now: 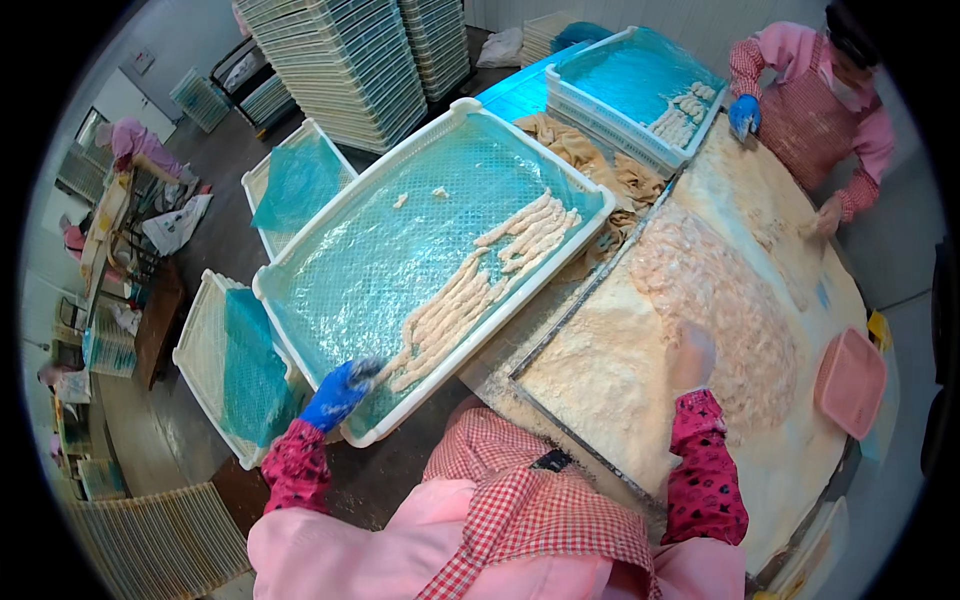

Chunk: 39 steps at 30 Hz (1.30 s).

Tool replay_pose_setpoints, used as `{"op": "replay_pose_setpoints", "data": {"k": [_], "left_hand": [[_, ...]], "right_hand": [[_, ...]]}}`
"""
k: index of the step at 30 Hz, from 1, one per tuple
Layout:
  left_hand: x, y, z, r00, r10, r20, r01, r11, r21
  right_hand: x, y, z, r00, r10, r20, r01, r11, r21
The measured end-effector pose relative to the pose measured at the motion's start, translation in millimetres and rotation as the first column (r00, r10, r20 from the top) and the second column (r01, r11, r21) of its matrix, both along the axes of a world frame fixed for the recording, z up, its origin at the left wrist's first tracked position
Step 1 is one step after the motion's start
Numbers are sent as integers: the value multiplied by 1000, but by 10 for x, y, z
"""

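Note:
My left hand [340, 394], in a blue glove dusted with flour, is at the near edge of a white tray [590, 213] lined with blue-green plastic film. Its fingertips pinch the near end of a pale floured strip of meat [435, 330]. Several such strips lie side by side along the tray's right side, and two small bits sit farther back. My right hand [692, 358] is smeared by motion over the flour [600, 385], at the near left edge of a heap of pale pink meat pieces [710, 290]. Its fingers cannot be made out.
Across the floured table a co-worker [825, 110] has one blue-gloved hand near another lined tray [625, 75] holding floured pieces. A pink basket [852, 383] stands at the right. Crumpled brown cloth [570, 145] lies between the trays. Tall tray stacks [330, 70] rise behind.

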<state>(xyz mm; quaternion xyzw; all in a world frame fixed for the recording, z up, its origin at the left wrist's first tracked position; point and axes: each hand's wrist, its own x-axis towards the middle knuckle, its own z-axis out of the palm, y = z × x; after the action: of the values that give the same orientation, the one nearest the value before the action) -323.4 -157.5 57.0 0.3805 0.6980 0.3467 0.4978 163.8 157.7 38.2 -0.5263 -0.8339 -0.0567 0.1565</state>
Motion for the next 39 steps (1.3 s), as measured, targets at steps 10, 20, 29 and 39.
{"op": "replay_pose_setpoints", "data": {"k": [10, 20, 29, 39], "left_hand": [[239, 809, -212, 738, 113, -665, 10, 984, 179], [872, 1189, 146, 764, 172, -622, 204, 850, 486], [3266, 1938, -204, 492, -506, -709, 852, 447, 272], [3336, 2023, -382, 375, -243, -895, 895, 345, 282]], "right_hand": [[11, -241, 229, 831, -143, -538, -3, 965, -261], [501, -999, 442, 906, 167, -388, -344, 826, -447], [1336, -1492, -24, 730, -521, -442, 486, 851, -201], [1789, -1907, 184, 184, -778, -600, 484, 603, -634]]}}
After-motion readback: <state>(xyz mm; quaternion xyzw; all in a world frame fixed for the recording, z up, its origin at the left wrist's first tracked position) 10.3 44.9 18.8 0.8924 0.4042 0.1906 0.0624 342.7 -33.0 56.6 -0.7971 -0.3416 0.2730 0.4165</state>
